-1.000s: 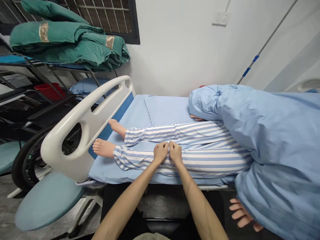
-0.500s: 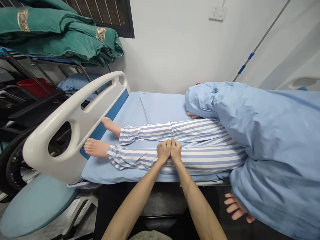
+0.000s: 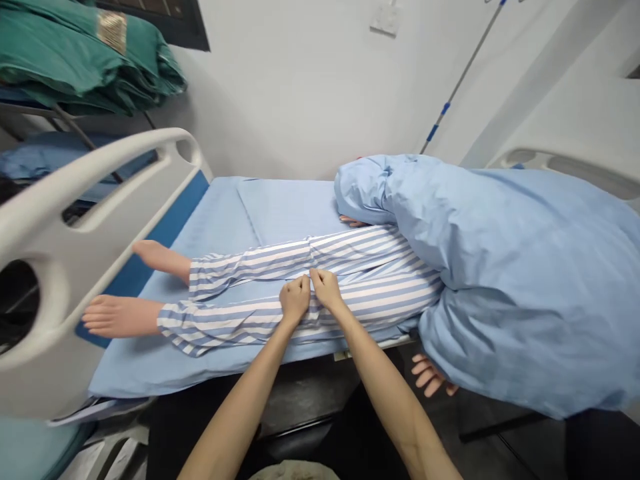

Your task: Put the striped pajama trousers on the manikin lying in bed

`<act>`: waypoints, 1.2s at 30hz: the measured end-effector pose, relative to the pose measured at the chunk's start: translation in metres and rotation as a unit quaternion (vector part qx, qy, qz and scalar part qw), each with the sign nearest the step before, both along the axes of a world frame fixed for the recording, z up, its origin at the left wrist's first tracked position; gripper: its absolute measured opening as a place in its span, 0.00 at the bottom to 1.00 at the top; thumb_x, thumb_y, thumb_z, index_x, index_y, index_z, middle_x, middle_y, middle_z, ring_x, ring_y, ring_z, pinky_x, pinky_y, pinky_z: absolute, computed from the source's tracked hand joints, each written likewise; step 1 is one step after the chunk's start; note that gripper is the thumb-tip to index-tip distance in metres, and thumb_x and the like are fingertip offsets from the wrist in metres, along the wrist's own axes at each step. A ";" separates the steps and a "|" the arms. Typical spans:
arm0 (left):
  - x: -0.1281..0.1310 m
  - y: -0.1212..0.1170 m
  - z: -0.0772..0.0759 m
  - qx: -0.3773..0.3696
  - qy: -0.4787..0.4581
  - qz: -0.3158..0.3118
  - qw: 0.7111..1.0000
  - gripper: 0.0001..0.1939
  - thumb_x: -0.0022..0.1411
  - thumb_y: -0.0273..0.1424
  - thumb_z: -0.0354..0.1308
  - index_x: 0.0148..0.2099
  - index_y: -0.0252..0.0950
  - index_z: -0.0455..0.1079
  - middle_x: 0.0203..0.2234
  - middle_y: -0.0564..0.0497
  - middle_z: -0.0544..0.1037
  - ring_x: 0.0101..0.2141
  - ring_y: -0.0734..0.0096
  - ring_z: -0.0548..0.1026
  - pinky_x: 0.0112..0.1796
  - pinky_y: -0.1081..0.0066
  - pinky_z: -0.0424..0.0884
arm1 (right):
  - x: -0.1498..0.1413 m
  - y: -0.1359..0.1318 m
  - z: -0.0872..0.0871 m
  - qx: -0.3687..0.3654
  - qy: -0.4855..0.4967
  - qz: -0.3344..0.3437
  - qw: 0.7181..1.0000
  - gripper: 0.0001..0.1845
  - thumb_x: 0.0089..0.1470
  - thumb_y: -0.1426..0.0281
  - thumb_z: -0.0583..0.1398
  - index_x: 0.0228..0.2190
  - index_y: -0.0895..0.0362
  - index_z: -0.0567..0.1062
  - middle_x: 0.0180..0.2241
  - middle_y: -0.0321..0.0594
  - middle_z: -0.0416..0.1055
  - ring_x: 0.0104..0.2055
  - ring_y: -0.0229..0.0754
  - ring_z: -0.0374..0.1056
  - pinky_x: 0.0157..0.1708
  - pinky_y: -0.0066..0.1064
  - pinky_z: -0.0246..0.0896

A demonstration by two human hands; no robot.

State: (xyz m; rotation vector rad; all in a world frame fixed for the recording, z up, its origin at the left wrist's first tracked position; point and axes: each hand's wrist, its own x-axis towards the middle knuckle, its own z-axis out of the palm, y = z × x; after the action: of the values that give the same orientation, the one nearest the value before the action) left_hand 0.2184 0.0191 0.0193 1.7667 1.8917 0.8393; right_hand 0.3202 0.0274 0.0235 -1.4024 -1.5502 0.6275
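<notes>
A manikin's legs in blue-and-white striped trousers (image 3: 240, 320) lie along the bed, with bare feet (image 3: 123, 317) toward the footboard. Both my hands are fists over the nearer leg, around the knee. My left hand (image 3: 295, 297) is closed, knuckles up, against the trouser cloth. Just right of it, my right hand (image 3: 326, 288) is closed too, with a narrow gap between the two. The finger undersides are hidden, so whether they pinch cloth cannot be told. A light blue quilt (image 3: 500, 267) covers the upper body; one manikin hand (image 3: 431, 375) hangs out below it.
A white footboard (image 3: 100, 193) with cut-out handles stands at the left end of the blue-sheeted mattress (image 3: 280, 207). Green folded bedding (image 3: 100, 60) is piled on a rack behind it. A metal pole (image 3: 463, 77) leans by the wall at right. A blue-green stool seat (image 3: 35, 447) shows lower left.
My view has shifted to the right and closer to the bed. My fists, pressed together before, are now slightly apart and angled toward each other.
</notes>
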 end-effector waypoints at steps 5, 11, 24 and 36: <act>0.001 0.004 -0.006 0.024 -0.038 0.003 0.999 0.22 0.66 0.34 0.46 0.19 0.37 0.60 0.18 0.49 0.71 0.24 0.70 0.63 0.30 0.70 0.51 | 0.006 0.001 -0.023 -0.014 0.013 -0.024 1.000 0.25 0.62 0.58 0.49 0.16 0.53 0.58 0.17 0.31 0.57 0.23 0.36 0.53 0.27 0.29 0.44; 0.018 0.003 0.020 0.047 -0.215 -0.048 0.974 0.23 0.64 0.35 0.45 0.16 0.39 0.51 0.13 0.54 0.57 0.20 0.74 0.57 0.27 0.71 0.54 | 0.008 0.001 -0.017 -0.007 0.052 -0.033 0.998 0.25 0.63 0.57 0.47 0.16 0.53 0.57 0.17 0.31 0.57 0.23 0.37 0.53 0.27 0.30 0.43; 0.037 0.008 -0.003 0.055 -0.127 0.035 0.990 0.22 0.67 0.33 0.43 0.19 0.39 0.53 0.16 0.52 0.64 0.22 0.73 0.60 0.29 0.69 0.53 | 0.007 0.000 -0.017 -0.010 0.062 -0.084 0.994 0.25 0.64 0.56 0.46 0.18 0.52 0.57 0.18 0.32 0.55 0.25 0.37 0.52 0.28 0.31 0.44; 0.042 0.008 0.004 -0.040 0.049 -0.051 0.997 0.21 0.70 0.34 0.43 0.32 0.37 0.75 0.34 0.41 0.81 0.36 0.61 0.75 0.34 0.68 0.59 | 0.039 0.006 0.021 -0.052 -0.028 0.008 0.998 0.25 0.60 0.62 0.52 0.13 0.54 0.58 0.15 0.31 0.54 0.22 0.35 0.51 0.26 0.30 0.42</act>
State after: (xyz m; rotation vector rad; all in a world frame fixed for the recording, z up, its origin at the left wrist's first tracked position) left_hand 0.2600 0.0267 0.0233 1.8676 1.8495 0.6418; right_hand 0.3593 0.0337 0.0441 -1.4987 -1.5939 0.6928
